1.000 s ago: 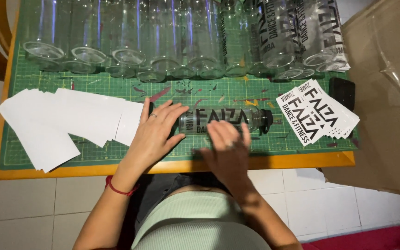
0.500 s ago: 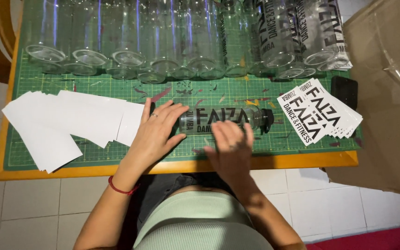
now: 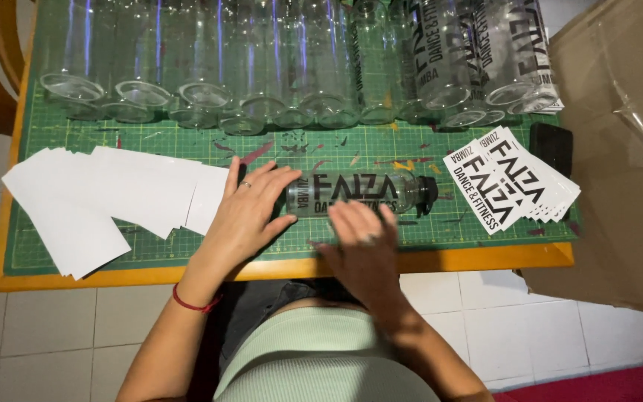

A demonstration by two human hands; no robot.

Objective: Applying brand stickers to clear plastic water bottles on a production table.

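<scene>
— What has changed? 
— Little: the right hand (image 3: 362, 242) has slid slightly along the clear bottle (image 3: 359, 195), which stays lying on its side on the green cutting mat (image 3: 411, 152).
— And the fingers? 
— Left hand (image 3: 251, 212) spread flat, pressing the bottle's base end; right fingers together, rubbing the black label (the cap points right). White backing sheets (image 3: 106, 201) lie left, printed stickers (image 3: 511, 186) right.

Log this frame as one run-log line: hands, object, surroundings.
left hand: flat on bottle end | right hand: pressing label on lying bottle | sticker stack right | white backing sheets left | cutting mat
</scene>
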